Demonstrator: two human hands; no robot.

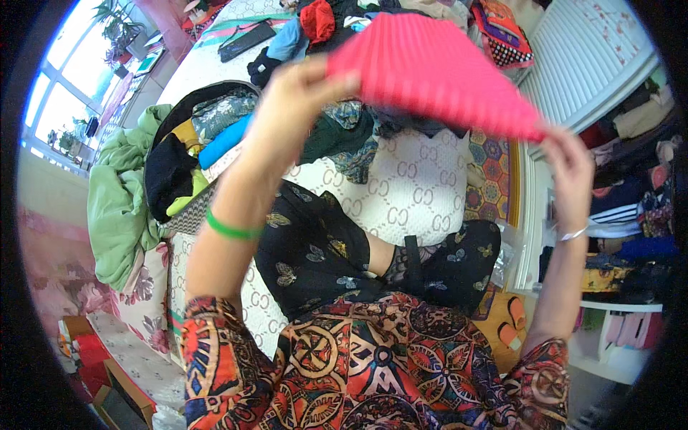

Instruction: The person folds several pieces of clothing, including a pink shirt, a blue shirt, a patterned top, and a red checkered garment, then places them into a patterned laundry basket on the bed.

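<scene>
A bright pink garment of ribbed or pleated cloth [414,59] is stretched in the air between my two hands. My left hand [306,86], a green band on its forearm, grips one corner. The opposite corner is pinched by my right hand [567,161], which has a bracelet at the wrist. Both hands are slightly blurred. Beneath the cloth, dark green and patterned clothes [344,134] lie on the white quilted bedspread [398,188], partly hidden by it. Left of my left forearm stands an open fabric case [185,215] holding folded clothes, among them a blue roll [224,144].
A green blanket [115,215] is heaped beside the case. Farther back on the bed lie a black bag [247,42] and a red garment [317,21]. Folded textiles [502,35] are stacked at back right. Clothes-filled shelves [629,215] stand to the right, with slippers [508,333] on the floor.
</scene>
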